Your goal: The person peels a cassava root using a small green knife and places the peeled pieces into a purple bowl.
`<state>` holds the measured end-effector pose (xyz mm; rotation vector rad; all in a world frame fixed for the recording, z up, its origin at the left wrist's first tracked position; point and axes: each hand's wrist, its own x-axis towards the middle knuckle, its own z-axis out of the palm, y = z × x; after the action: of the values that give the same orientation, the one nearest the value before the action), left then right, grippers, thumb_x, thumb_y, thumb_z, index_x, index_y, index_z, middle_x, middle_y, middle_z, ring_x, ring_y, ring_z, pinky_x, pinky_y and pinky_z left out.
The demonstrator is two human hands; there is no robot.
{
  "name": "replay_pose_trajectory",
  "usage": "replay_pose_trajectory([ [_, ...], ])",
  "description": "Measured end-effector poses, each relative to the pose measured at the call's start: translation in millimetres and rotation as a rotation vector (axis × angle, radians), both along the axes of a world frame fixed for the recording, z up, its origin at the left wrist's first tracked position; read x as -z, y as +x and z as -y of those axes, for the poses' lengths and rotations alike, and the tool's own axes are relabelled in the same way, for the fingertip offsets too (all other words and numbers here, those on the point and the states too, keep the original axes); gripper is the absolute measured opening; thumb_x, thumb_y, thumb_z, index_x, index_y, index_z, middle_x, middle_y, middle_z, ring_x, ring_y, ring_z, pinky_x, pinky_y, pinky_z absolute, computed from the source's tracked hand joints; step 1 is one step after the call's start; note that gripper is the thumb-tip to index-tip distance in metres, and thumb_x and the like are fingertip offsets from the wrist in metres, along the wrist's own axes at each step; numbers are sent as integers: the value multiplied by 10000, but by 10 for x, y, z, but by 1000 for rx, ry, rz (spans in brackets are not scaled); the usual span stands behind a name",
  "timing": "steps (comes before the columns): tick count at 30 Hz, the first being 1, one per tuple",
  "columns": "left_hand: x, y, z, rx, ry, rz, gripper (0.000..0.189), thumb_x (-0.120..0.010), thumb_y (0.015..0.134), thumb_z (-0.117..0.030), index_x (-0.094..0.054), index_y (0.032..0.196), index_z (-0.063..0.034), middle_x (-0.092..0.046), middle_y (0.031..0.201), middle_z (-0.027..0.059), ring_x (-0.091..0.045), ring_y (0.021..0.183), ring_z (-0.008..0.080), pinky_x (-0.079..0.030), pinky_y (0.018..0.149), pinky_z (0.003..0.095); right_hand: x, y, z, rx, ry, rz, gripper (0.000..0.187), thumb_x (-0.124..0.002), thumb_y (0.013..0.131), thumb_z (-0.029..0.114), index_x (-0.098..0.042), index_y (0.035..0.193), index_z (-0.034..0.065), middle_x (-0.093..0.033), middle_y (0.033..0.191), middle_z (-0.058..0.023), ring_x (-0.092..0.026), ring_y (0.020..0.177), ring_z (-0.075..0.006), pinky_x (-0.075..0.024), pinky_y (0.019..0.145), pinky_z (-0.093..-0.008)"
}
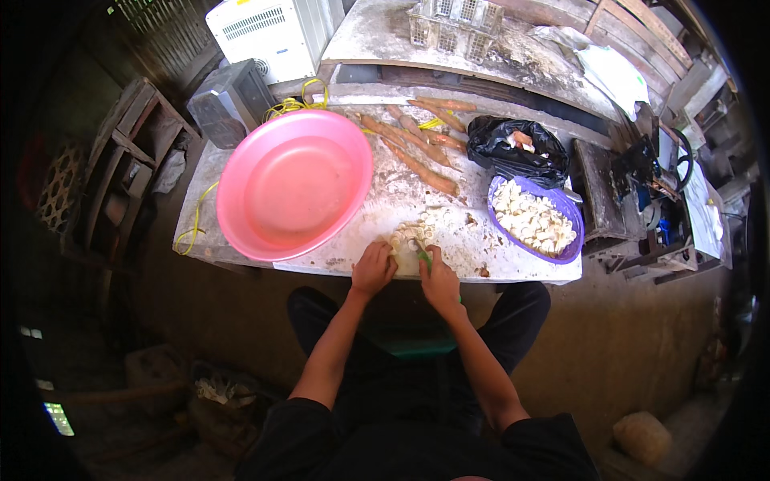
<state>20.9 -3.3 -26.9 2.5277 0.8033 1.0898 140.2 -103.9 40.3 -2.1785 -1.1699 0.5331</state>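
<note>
My right hand (440, 279) grips a green handle (425, 260) at the near edge of the white table; it looks like a knife's, though its blade is hard to make out. Just left of it, my left hand (374, 267) is closed on a pale piece of peeled root, mostly hidden by the fingers. Round pale slices (415, 231) lie in a loose heap in front of both hands. More slices (532, 217) fill a purple basket (579, 237) to the right. Several long brown unpeeled roots, apparently cassava (424, 171), lie behind the heap.
A large pink basin (295, 186) stands at the left of the table (337, 255). Behind the basket sits a black plastic bag (547, 159) with scraps inside. Yellow cord (195, 231) hangs over the left edge. A grey box-shaped device (231, 102) stands behind the basin.
</note>
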Motion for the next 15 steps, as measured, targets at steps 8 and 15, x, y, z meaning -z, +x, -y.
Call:
replay_pose_trajectory([
  [8,29,3,-3,3,-7,13,233,-544,674,-51,-487,892,9,-515,881,155,-508,851,298,-426,757,344,112,112,82,-129,4,160,427,-433,816,136,-364,1231,208,-530,717,-204,-542,660,-366,-430,617,-447],
  [15,15,23,6,6,-7,13,241,-548,671,-44,-482,898,2,-513,882,152,-508,853,297,-427,750,345,66,133,14,-96,-121,245,507,-424,810,135,-289,1278,276,-518,758,-189,-554,633,-358,-454,590,-439],
])
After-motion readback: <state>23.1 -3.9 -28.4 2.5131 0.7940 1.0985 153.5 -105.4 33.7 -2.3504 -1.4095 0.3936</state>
